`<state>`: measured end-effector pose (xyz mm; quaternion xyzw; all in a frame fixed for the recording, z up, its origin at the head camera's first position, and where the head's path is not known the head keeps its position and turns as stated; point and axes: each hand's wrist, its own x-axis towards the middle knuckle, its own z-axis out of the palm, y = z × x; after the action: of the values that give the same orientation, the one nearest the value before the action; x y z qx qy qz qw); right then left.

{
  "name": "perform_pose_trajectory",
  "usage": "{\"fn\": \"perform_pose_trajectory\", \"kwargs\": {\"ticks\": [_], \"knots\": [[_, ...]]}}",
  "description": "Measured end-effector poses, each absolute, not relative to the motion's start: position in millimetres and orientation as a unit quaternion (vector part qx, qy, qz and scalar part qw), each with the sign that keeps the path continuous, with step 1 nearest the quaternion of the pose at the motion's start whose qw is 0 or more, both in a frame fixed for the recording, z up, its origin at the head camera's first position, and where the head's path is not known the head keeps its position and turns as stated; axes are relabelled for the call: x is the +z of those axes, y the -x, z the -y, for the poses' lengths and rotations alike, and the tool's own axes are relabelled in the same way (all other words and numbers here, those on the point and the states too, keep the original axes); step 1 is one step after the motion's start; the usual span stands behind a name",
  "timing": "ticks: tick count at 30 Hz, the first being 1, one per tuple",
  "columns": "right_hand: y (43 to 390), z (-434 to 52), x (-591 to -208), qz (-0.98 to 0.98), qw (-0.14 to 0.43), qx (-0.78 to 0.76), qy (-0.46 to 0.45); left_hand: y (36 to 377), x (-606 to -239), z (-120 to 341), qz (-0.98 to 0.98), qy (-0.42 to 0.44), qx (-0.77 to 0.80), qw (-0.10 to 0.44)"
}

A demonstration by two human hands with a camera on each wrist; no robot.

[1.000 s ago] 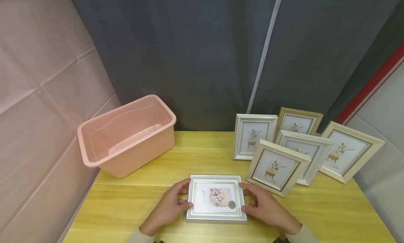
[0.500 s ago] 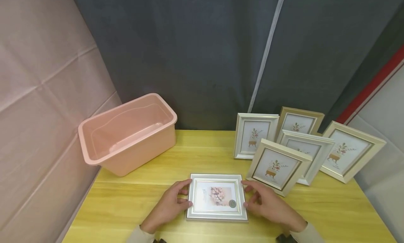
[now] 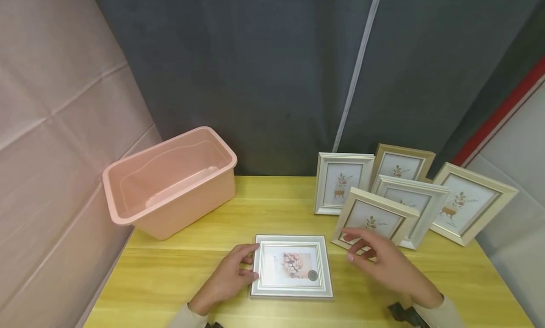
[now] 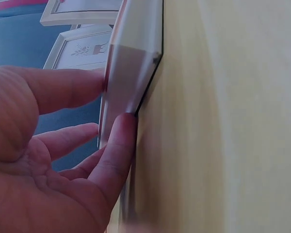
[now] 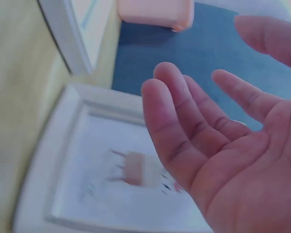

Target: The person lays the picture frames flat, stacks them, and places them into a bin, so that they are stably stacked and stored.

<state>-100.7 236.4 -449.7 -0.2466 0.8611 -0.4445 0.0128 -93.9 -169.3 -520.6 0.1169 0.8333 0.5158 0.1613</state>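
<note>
Yellow wood grain covers the desk (image 3: 281, 209), which stands against a dark grey curtain (image 3: 264, 72) with a quilted pink wall (image 3: 55, 105) at the left. A silver-white frame (image 3: 292, 266) lies flat near the front edge, the left hand (image 3: 225, 280) touching its left side with relaxed fingers (image 4: 114, 150). The right hand (image 3: 383, 261) hovers open, fingers (image 5: 179, 126) spread, before the nearest of five standing frames (image 3: 374, 219); a pink bin (image 3: 170, 181) sits back left.

No text, label, brand or number can be read in any view. The flat-lying picture frame (image 3: 292, 266) holds a flower print with a few faint lines of lettering and a small round grey sticker (image 3: 312, 275), both too small to make out.
</note>
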Motion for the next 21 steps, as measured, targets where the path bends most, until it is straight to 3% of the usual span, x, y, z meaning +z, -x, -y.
{"fn": "perform_pose_trajectory", "kwargs": {"ticks": [9, 21], "knots": [[103, -260, -416, -0.856, -0.099, -0.436, 0.259, 94, -518, 170, -0.836, -0.116, 0.510, 0.162], [110, -295, -384, -0.842, -0.203, -0.441, 0.235, 94, -519, 171, -0.840, -0.114, 0.505, 0.162]]}}
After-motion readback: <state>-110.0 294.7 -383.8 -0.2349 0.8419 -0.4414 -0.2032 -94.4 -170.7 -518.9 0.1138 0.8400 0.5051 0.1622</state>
